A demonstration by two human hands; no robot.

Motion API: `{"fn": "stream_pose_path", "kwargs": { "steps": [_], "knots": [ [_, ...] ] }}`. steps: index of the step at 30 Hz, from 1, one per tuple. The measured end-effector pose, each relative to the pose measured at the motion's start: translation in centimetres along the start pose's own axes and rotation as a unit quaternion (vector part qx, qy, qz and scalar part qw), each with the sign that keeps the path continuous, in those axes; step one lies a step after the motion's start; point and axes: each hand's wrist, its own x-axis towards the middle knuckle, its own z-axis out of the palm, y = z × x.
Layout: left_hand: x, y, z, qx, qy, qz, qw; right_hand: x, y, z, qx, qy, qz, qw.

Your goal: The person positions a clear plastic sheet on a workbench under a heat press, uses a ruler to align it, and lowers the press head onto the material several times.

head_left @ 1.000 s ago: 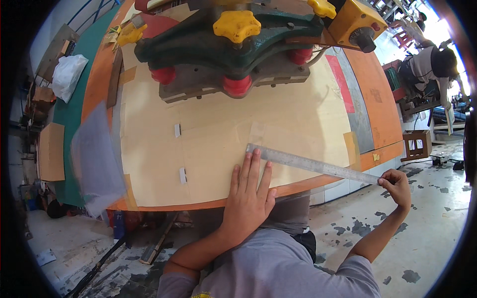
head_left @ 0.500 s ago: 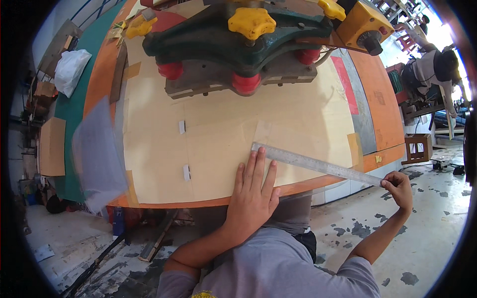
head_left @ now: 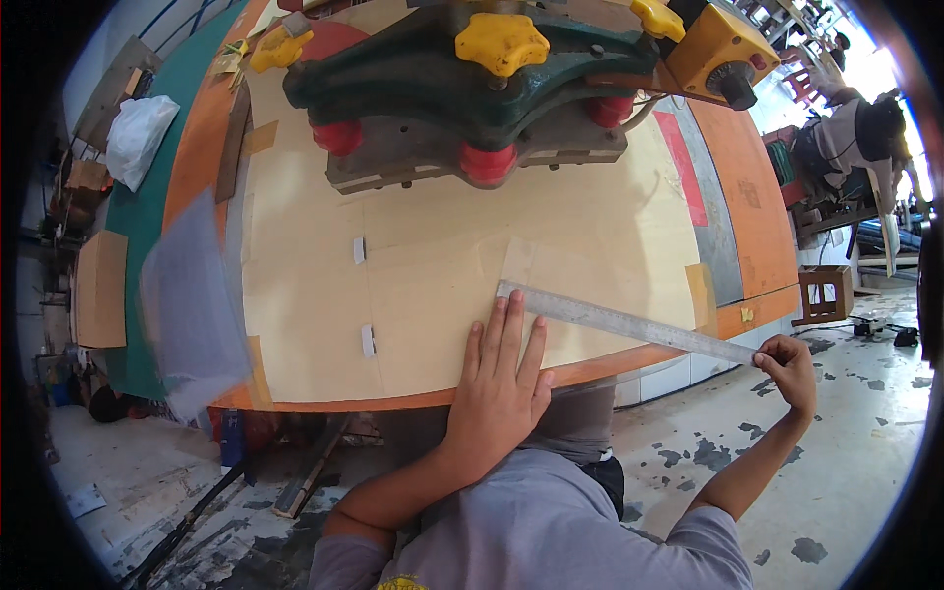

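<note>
My left hand (head_left: 501,379) lies flat near the front edge of the cream sheet (head_left: 433,236), its fingers stretched out. Its longest fingertips touch the left end of a metal ruler (head_left: 629,325). The ruler slants down to the right and sticks out past the table edge. My right hand (head_left: 787,374) pinches its far right end, beyond the table. Beneath the ruler's left end, a clear strip (head_left: 519,262) lies on the sheet. Two small white pieces (head_left: 369,340) sit on the sheet to the left of my left hand.
A dark green press head (head_left: 472,84) with yellow knobs hangs over the back of the table, beside a yellow control box (head_left: 723,54). At left are a translucent plastic sheet (head_left: 195,305), a white bag (head_left: 141,141) and a cardboard box (head_left: 101,290). Another person (head_left: 855,143) works far right.
</note>
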Motion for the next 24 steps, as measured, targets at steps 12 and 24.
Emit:
{"fn": "stream_pose_path", "kwargs": {
  "steps": [12, 24],
  "knots": [
    [-0.01, -0.02, 0.11, -0.011, -0.005, -0.004, 1.0, -0.19, 0.1, 0.31, -0.007, -0.001, 0.005, 1.0],
    [0.08, -0.02, 0.01, -0.004, -0.012, -0.008, 1.0, 0.01, 0.0, 0.35, -0.006, -0.003, 0.002, 1.0]
  ]
}}
